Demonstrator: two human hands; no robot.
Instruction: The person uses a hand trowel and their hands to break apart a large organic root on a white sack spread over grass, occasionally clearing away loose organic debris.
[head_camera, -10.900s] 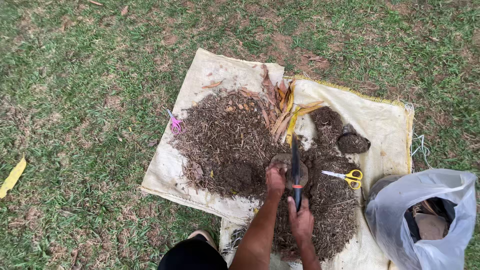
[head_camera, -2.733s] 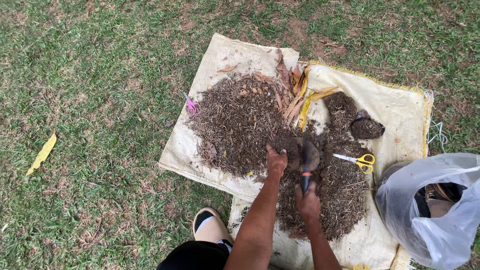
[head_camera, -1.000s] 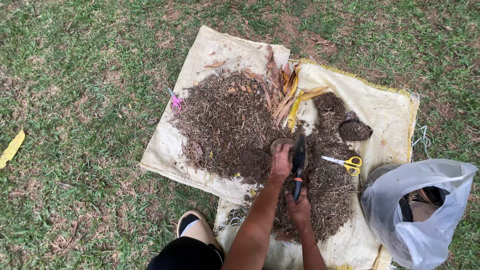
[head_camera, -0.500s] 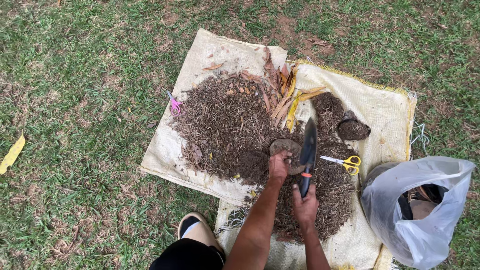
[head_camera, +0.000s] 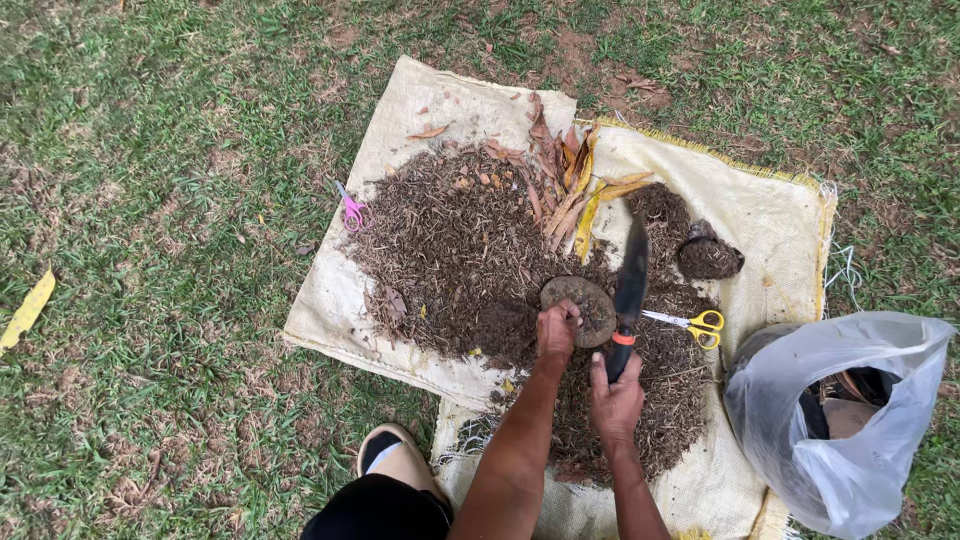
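We pinch the round husk disc (head_camera: 580, 308) at its near rim with left hand (head_camera: 556, 331): fibrous, light, stiff, probably crumbly. Right hand (head_camera: 615, 397) is clenched on the knife (head_camera: 628, 297) handle.

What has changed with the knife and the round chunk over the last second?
The knife in the right hand has swung from over the round brown chunk to its right side, blade pointing away. The left hand still grips the chunk. Both scissors and the plastic bag lie unmoved.

Both forearms bare, no sleeves, watch or gloves visible. Left hand (head_camera: 556, 330) and right hand (head_camera: 615, 398) uncovered. Dark garment at lower edge; light slip-on shoe (head_camera: 398, 462) with dark inner lining.
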